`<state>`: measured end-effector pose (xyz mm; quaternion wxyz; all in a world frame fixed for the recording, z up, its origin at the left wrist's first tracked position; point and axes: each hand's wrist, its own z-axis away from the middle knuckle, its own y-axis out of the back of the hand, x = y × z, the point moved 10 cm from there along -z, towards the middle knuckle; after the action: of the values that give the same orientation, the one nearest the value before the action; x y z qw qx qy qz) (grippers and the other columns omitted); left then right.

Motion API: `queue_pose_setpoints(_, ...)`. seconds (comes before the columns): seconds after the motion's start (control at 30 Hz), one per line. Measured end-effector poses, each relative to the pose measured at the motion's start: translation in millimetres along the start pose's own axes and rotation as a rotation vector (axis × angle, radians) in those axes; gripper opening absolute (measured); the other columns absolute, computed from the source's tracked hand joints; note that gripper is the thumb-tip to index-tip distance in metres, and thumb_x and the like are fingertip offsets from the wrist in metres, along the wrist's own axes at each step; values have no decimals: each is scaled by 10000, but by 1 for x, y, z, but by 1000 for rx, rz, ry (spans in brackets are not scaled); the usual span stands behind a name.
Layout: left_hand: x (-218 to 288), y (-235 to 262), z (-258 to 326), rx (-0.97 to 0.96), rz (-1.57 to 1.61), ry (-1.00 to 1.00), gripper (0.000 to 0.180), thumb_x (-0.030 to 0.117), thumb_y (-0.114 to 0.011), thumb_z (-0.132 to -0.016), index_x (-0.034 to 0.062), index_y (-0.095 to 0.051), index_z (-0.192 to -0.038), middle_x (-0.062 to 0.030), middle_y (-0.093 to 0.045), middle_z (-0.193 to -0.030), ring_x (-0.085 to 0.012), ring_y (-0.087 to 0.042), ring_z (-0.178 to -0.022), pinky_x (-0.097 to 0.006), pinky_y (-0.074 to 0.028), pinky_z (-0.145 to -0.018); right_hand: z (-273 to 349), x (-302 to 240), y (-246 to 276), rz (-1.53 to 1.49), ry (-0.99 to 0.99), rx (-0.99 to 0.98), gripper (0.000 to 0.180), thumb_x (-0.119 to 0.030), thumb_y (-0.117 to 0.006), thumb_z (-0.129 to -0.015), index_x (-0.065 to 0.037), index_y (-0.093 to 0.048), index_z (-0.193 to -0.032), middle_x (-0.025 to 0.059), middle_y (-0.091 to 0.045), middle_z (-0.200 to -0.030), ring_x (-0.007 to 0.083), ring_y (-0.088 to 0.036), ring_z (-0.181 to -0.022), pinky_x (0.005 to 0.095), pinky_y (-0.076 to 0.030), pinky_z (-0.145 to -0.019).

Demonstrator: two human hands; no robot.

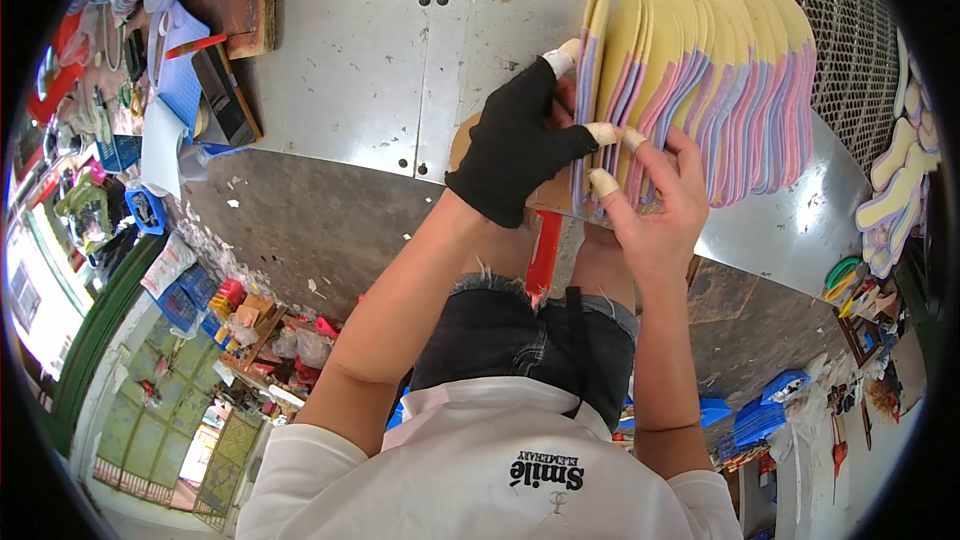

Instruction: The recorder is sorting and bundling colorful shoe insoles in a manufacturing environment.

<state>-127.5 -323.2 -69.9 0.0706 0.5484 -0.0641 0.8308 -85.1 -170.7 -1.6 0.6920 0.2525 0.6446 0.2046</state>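
A long row of insoles (740, 90), yellow on one face and pink or lilac on the other, stands on edge on the metal table. My left hand (522, 140), in a black fingerless glove with taped fingertips, grips the insoles (592, 50) at the row's left end, its fingers behind them and thumb at the near side. My right hand (665, 190) is bare but for tape on the thumb and index finger. Those two tips close on the near edge of the same end insoles, beside my left thumb.
The metal table (350, 50) backs onto a perforated metal mesh (860, 80). A dark framed panel (228, 95) and blue sheets lie at its left end. More insoles (900, 180) hang at the far right. A red strip (545, 250) hangs below the table edge, near my legs.
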Motion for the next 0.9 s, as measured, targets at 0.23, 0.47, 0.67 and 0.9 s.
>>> queue_pose_setpoints(0.23,-3,-1,-4,-63,43,23,794,160,-828,-738,54,-445,-1424,4,-532,-864,-64,-484,-730,-216,-465,-678,0,8,-1,-74,-50,-33,470,-66,-819,-647,-15,-688,-1096,177,-531,-1116,277,-577,-866,342,-483,-767)
queue_pose_setpoints(0.47,-10,1,-3,-50,48,42,782,150,-824,-739,52,-453,-1420,11,-540,-872,-67,-486,-740,-220,-464,-685,-1,8,-1,-60,-138,-22,379,-35,-726,-742,-31,-684,-1118,215,-536,-1192,347,-598,-991,395,-489,-827)
queue_pose_setpoints(0.67,-2,-2,-3,-50,30,-1,733,157,-801,-765,59,-467,-1411,9,-548,-870,-71,-483,-740,-221,-458,-680,14,17,-5,-33,-75,48,338,-71,-740,-740,-51,-705,-1076,249,-522,-1206,382,-572,-1066,409,-462,-908)
queue_pose_setpoints(0.9,1,2,-3,-38,40,16,641,192,-726,-846,34,-460,-1408,4,-558,-827,-76,-483,-734,-230,-451,-673,6,-4,-6,60,-18,21,466,-142,-830,-653,-32,-697,-1085,232,-503,-1239,375,-526,-1146,421,-429,-965)
